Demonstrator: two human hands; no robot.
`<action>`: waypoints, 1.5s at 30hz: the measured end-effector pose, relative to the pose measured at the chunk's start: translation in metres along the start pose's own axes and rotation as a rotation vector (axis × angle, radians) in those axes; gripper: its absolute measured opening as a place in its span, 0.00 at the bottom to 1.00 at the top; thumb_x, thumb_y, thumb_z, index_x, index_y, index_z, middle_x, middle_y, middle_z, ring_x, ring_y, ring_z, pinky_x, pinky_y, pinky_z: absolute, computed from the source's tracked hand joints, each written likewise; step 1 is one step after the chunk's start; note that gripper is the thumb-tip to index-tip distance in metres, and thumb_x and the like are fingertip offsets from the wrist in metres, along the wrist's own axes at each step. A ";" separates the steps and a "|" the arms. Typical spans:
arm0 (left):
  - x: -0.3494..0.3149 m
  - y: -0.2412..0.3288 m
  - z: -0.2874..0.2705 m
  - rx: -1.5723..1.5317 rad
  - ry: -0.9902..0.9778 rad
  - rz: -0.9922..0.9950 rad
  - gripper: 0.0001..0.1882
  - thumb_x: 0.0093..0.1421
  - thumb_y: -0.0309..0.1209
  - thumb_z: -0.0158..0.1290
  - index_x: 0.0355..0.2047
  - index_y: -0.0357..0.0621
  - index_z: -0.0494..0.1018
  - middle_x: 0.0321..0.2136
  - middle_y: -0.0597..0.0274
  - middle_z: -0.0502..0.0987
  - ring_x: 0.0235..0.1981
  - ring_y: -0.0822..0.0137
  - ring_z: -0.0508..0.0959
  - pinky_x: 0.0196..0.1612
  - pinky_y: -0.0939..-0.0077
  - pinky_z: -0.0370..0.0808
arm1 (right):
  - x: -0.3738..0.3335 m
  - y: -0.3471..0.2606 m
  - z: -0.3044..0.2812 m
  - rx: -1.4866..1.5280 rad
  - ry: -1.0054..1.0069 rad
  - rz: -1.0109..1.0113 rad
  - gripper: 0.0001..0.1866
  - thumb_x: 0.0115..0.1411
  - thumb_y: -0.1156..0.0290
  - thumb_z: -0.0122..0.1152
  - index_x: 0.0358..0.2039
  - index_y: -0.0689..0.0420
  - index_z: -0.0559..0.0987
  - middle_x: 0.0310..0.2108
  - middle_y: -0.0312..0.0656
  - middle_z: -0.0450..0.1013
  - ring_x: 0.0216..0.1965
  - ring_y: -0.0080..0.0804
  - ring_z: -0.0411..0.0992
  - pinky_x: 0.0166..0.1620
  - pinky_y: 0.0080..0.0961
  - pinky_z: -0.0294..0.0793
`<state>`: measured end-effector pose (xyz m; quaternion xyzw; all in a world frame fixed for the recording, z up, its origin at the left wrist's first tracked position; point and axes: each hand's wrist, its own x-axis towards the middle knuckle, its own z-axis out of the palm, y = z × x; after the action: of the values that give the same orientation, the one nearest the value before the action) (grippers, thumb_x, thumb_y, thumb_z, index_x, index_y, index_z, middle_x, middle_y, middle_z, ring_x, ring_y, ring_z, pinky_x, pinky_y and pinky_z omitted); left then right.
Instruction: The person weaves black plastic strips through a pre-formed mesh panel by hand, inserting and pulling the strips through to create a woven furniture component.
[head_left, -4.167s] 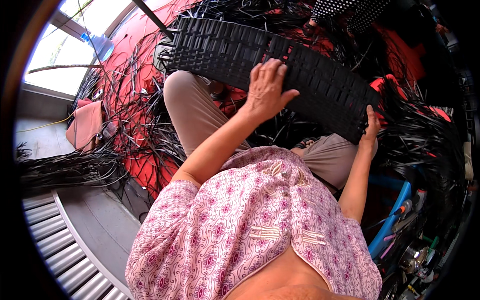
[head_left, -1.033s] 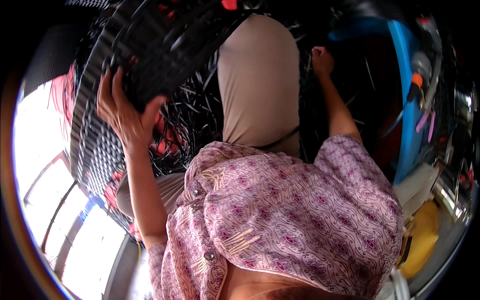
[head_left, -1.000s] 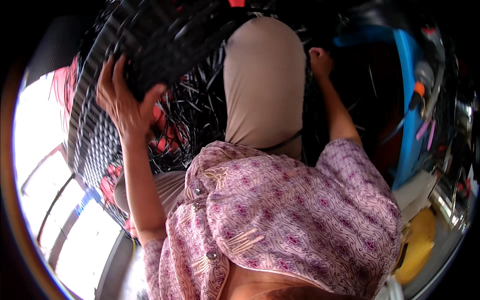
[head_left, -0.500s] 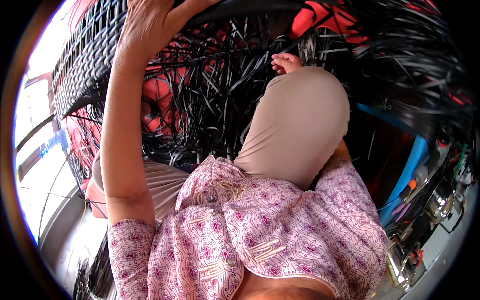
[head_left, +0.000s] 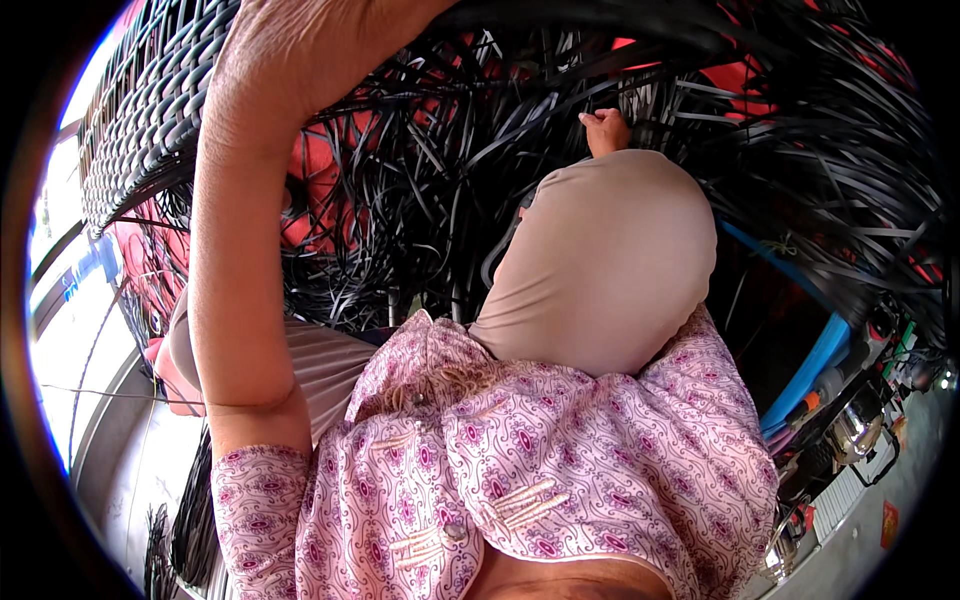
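My left hand [head_left: 305,55] reaches up to the dark rim of a black woven wicker piece [head_left: 160,110]. Its thumb stretches to the right along that rim, while the picture's top edge cuts off the other fingers. Past my raised knee [head_left: 620,250], my right hand [head_left: 607,133] shows small among loose black flat strips [head_left: 480,160]. Its fingers are curled and pressed together; anything between them is too small to make out. The knee hides the right forearm.
Red material [head_left: 325,180] shows through the tangle of strips. To the right, a blue-rimmed container [head_left: 815,360] stands beside a shiny metal pot [head_left: 858,432]. More black strips [head_left: 195,510] lie at the lower left, near the pale floor [head_left: 135,470].
My right hand has shifted slightly right, its fingers now more curled. My left hand appears larger and further up-left. The wicker piece and the strips have shifted in view.
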<state>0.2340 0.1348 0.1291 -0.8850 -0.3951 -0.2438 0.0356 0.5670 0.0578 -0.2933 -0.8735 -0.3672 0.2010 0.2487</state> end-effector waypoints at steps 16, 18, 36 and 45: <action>0.021 -0.012 0.010 -0.074 -0.076 -0.075 0.44 0.60 0.64 0.50 0.59 0.34 0.68 0.58 0.46 0.66 0.61 0.46 0.66 0.63 0.55 0.62 | -0.001 -0.030 -0.017 0.790 0.033 -0.168 0.13 0.62 0.60 0.64 0.38 0.57 0.83 0.29 0.36 0.78 0.28 0.26 0.74 0.32 0.25 0.74; 0.023 -0.018 0.014 -0.077 -0.077 -0.067 0.45 0.59 0.65 0.51 0.59 0.35 0.68 0.58 0.46 0.66 0.61 0.46 0.66 0.64 0.54 0.61 | -0.024 -0.059 -0.052 1.001 -0.015 -0.076 0.15 0.66 0.58 0.61 0.38 0.59 0.83 0.31 0.35 0.81 0.27 0.17 0.73 0.30 0.17 0.73; 0.005 -0.047 0.105 0.028 0.113 0.110 0.53 0.49 0.74 0.52 0.59 0.40 0.71 0.61 0.48 0.68 0.64 0.48 0.64 0.68 0.53 0.55 | -0.085 -0.043 -0.233 0.855 -0.145 -0.039 0.15 0.66 0.66 0.60 0.48 0.63 0.80 0.17 0.33 0.66 0.19 0.20 0.65 0.26 0.20 0.67; 0.007 -0.056 0.130 0.045 0.160 0.128 0.50 0.50 0.70 0.55 0.58 0.38 0.72 0.60 0.50 0.69 0.63 0.50 0.66 0.66 0.53 0.57 | -0.086 -0.042 -0.301 0.670 0.315 -0.186 0.17 0.66 0.66 0.62 0.51 0.63 0.79 0.22 0.33 0.73 0.24 0.17 0.69 0.31 0.18 0.69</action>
<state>0.2502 0.2116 0.0104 -0.8852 -0.3389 -0.3018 0.1023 0.6489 -0.0672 -0.0145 -0.7268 -0.3163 0.1498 0.5910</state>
